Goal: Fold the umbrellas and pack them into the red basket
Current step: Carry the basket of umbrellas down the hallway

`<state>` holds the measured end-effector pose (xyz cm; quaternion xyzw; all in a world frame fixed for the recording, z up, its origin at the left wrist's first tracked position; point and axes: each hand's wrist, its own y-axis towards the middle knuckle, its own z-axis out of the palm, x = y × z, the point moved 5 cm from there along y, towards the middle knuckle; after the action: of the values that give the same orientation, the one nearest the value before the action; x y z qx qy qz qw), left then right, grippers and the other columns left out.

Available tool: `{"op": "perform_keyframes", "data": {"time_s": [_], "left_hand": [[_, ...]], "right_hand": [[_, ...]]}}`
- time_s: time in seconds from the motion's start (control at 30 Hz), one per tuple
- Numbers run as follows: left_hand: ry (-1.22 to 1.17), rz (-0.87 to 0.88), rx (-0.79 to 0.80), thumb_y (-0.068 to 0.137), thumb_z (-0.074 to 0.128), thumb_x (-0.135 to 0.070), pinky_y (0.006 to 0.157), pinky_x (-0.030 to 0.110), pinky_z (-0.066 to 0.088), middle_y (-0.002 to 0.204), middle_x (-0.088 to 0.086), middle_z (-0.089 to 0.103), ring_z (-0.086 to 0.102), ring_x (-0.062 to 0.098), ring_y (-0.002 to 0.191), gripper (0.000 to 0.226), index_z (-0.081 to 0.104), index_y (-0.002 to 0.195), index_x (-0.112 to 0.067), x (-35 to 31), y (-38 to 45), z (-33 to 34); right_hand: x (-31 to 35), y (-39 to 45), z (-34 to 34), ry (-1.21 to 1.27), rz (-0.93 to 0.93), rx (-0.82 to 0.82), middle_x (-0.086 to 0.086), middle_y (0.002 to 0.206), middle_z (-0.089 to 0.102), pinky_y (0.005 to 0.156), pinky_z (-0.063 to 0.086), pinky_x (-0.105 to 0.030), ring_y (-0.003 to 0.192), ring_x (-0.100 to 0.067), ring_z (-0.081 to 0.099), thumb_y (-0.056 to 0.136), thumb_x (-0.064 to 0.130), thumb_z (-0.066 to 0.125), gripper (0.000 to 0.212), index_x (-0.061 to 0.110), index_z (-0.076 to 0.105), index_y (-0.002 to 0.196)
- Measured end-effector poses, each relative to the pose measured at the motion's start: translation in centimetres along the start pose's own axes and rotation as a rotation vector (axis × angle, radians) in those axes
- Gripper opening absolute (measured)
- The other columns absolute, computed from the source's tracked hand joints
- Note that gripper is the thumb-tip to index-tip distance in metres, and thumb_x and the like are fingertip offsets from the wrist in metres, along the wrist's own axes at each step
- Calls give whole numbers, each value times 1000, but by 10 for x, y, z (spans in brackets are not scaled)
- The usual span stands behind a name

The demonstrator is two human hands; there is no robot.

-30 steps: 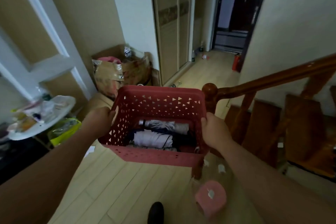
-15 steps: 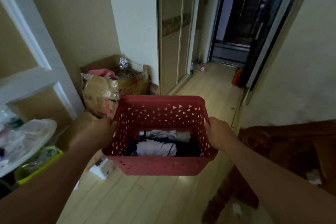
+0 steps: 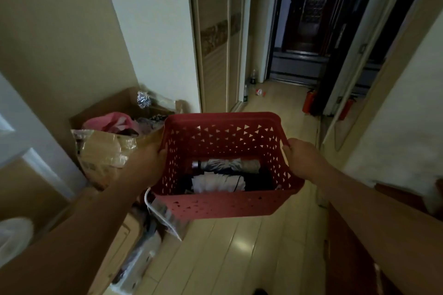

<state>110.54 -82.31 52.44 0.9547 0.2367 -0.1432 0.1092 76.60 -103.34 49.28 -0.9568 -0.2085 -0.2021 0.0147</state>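
I carry the red basket (image 3: 223,206) in front of me, above the floor. My left hand (image 3: 149,163) grips its left rim and my right hand (image 3: 303,159) grips its right rim. Inside lie folded umbrellas: a silver-grey one (image 3: 226,165) towards the far side and a white one (image 3: 218,183) nearer me, with dark fabric around them. The basket's walls have small triangular holes.
An open cardboard box (image 3: 112,148) full of clothes and bags stands at the left wall. Bags and packages (image 3: 153,230) lie on the floor below the basket. The wooden floor (image 3: 239,251) leads along a corridor to a dark door (image 3: 309,7). A red fire extinguisher (image 3: 309,102) stands ahead on the right.
I have walked forward with the basket past the stair rail, which has left the view. The cardboard box and corridor are closer. Both hands keep their hold.
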Motion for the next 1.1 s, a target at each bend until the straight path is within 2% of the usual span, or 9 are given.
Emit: {"op": "perform_keyframes", "data": {"time_s": [0.07, 0.17, 0.23, 0.33, 0.5, 0.7, 0.8, 0.93, 1.1], "left_hand": [[-25, -18, -7, 109, 49, -21, 76, 36, 36, 105, 28, 71, 66, 41, 89, 30, 65, 120, 2, -3, 51, 19], [-14, -85, 39, 109, 47, -28, 76, 39, 45, 100, 24, 72, 68, 41, 89, 33, 67, 116, -3, -14, 129, 51], [-32, -122, 81, 110, 45, -33, 75, 37, 48, 89, 12, 68, 65, 31, 79, 34, 67, 113, -6, -30, 185, 68], [-45, -138, 104, 111, 44, -34, 69, 34, 50, 81, 3, 63, 63, 19, 71, 33, 64, 109, -8, -61, 269, 88], [-5, -112, 123, 110, 45, -35, 85, 45, 57, 93, 16, 72, 70, 35, 88, 39, 69, 101, -6, -111, 415, 118], [-62, -44, 151, 111, 45, -39, 80, 39, 52, 88, 11, 69, 66, 30, 84, 39, 68, 97, -11, -174, 614, 178], [-149, 9, 158, 110, 47, -37, 79, 39, 54, 90, 12, 72, 68, 30, 83, 39, 72, 102, -9, -207, 722, 207], [-144, 55, 173, 109, 51, -34, 73, 37, 44, 102, 20, 74, 66, 38, 90, 34, 72, 107, -8, -267, 857, 230], [-113, 95, 175, 109, 50, -35, 70, 36, 43, 93, 19, 72, 63, 34, 80, 34, 66, 90, -11, -334, 1009, 267]], "right_hand": [[-13, 54, 6, 24, -8, -4, 2, 78, 55, 59, 36, -30, 72, -18, 56, 111, 31, 38, 30, 15, 56, 94], [-37, 133, 12, 96, -2, -5, -1, 83, 60, 69, 46, -35, 80, -23, 61, 111, 32, 39, 31, 14, 60, 98], [-54, 188, 12, 116, 17, 12, -2, 87, 63, 74, 51, -37, 81, -21, 61, 110, 32, 38, 31, 14, 62, 103], [-79, 269, 2, 117, 36, 34, -1, 85, 61, 69, 47, -35, 78, -18, 60, 110, 32, 39, 32, 13, 63, 104], [-118, 404, -25, 126, 104, 5, 0, 84, 63, 72, 51, -36, 79, -20, 62, 109, 31, 42, 29, 15, 64, 99], [-168, 565, -45, 147, 182, -35, -2, 89, 68, 64, 47, -29, 78, -16, 62, 109, 29, 46, 22, 21, 64, 98], [-196, 651, -61, 163, 239, -75, 1, 89, 67, 67, 46, -32, 82, -17, 64, 109, 30, 45, 22, 23, 64, 100], [-237, 757, -89, 171, 343, -131, -2, 95, 69, 74, 52, -37, 84, -21, 65, 109, 35, 44, 26, 21, 66, 106], [-291, 892, -108, 207, 377, -179, 3, 85, 65, 61, 42, -30, 75, -15, 62, 110, 37, 43, 25, 25, 64, 103]]}}
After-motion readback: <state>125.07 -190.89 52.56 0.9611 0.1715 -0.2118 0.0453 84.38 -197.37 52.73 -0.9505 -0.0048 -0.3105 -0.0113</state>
